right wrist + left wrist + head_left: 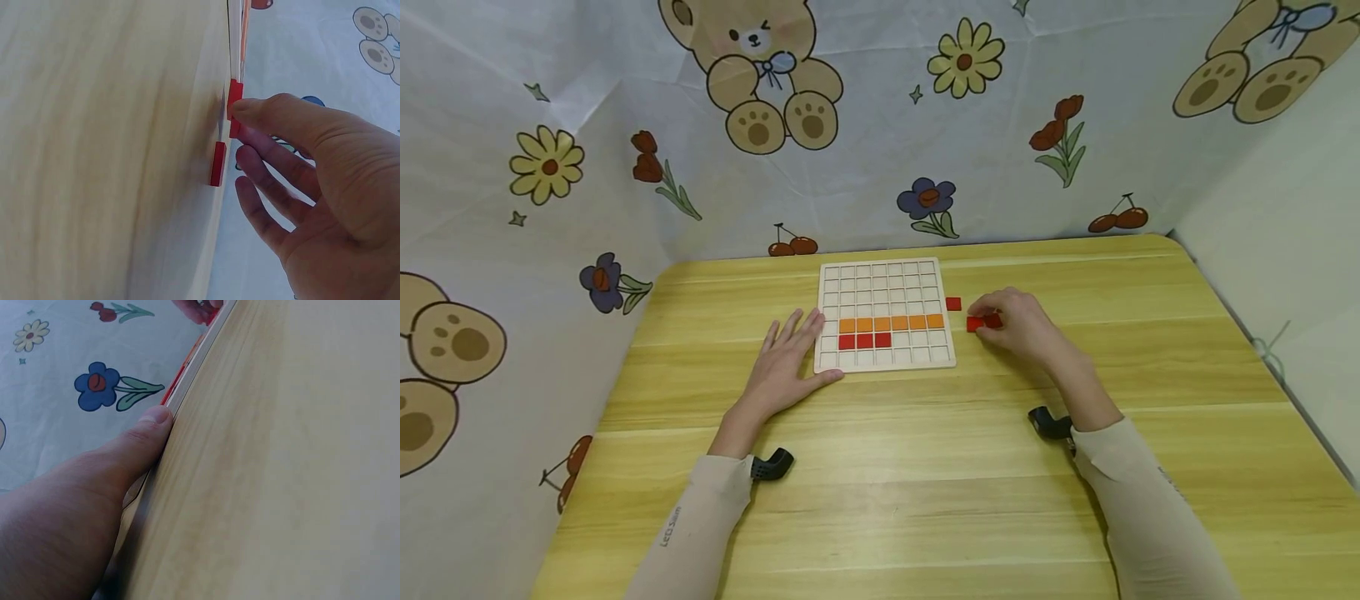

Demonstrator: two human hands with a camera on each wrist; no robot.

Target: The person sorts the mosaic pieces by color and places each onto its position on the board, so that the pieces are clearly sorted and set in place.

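A pale wooden grid board (880,283) lies on the table with a row of orange tiles (899,322) and, nearer, three red tiles (865,341) in its cells. My left hand (782,367) rests at the board's left side with fingers spread, its thumb (150,422) against the near edge. To the right of the board, my right hand (1018,325) pinches a red tile (234,97) between thumb and index finger, the other fingers loosely bent. One loose red tile (218,164) lies just beneath this hand, partly hidden by it in the head view. Another red tile (953,304) sits beside the board's right edge.
The wood-grain table (895,492) reaches back to a patterned cloth (865,192) printed with bears and flowers. Dark wrist-worn devices (772,465) stick out at both cuffs. A pale wall surface (1285,250) borders the table on the right.
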